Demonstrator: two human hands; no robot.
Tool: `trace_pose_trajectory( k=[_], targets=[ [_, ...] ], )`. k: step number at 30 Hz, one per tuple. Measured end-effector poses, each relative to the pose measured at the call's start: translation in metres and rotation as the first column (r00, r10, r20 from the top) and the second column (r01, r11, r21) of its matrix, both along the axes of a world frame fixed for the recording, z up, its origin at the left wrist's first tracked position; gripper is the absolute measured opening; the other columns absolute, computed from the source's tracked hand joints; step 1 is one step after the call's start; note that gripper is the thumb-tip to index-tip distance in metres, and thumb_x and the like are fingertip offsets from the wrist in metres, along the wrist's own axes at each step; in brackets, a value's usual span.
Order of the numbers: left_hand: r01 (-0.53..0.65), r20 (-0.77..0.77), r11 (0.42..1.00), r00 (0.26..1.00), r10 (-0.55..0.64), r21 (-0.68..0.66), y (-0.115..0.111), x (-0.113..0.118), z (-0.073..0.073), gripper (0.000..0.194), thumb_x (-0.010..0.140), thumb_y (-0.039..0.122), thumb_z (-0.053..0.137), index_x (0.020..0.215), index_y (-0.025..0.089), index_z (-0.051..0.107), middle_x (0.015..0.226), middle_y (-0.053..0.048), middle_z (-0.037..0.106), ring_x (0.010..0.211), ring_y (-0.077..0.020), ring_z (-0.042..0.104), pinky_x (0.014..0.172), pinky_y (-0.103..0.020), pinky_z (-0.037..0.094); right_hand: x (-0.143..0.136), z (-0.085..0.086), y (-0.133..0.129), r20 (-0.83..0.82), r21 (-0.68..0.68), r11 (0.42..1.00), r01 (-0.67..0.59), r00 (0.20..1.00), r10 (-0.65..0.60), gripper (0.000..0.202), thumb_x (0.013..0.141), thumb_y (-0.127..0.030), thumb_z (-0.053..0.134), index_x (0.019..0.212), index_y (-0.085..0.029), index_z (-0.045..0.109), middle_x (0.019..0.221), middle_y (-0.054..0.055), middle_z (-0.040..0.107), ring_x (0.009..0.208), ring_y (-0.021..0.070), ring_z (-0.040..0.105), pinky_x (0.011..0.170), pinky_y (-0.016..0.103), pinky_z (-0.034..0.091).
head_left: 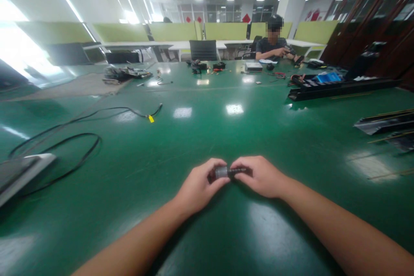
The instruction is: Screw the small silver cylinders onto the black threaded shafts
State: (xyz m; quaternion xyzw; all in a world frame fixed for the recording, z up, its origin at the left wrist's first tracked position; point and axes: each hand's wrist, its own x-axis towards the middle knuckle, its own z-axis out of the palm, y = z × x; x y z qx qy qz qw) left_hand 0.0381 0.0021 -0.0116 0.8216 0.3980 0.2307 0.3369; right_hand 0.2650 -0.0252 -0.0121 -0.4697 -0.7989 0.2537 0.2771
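Between my two hands, low over the green tabletop [194, 142], lies a small grey and black cylindrical part [221, 172] on its side. Its wider grey body is on the left, and a narrower, dark ridged section extends to the right. My left hand [202, 183] is closed round the grey body, thumb in front and fingers behind. With thumb and fingers, my right hand [260, 176] pinches the dark ridged end. The fingers partly cover both ends, and blur hides the part's exact kind.
A black cable [87, 116] with a yellow tag curves across the left, near a grey-white device [29, 172]. Long black metal channels [336, 89] lie at right. Small electronics [199, 67] stand at the far edge, where another person [273, 45] sits.
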Motion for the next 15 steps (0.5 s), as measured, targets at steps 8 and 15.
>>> trace_pose_trajectory(
  k=[8,15],
  targets=[
    [0.007,-0.004,1.000,1.000,-0.007,-0.001,-0.0002,0.0005,0.0018,0.028,0.087,0.035,0.065,0.112,0.024,0.061,0.103,-0.001,0.067,0.088,-0.0181,0.063,0.078,-0.029,0.048,0.0004,0.0012,-0.0013,-0.006,-0.004,1.000,0.013,1.000,-0.013,0.017,0.087,-0.024,0.065,0.103,-0.022,0.071,0.094,0.003,0.074,0.084,0.0180,0.067,0.076,0.028,0.048],
    [0.003,-0.014,1.000,1.000,-0.003,-0.002,-0.0003,0.0009,0.0025,0.027,0.086,0.035,0.066,0.111,0.024,0.061,0.101,-0.001,0.068,0.087,-0.0181,0.063,0.077,-0.029,0.047,-0.0003,0.0020,-0.0012,-0.005,-0.022,0.999,0.027,1.000,-0.027,0.016,0.085,-0.025,0.068,0.100,-0.021,0.072,0.091,0.003,0.074,0.080,0.0174,0.066,0.073,0.027,0.047]
  ],
)
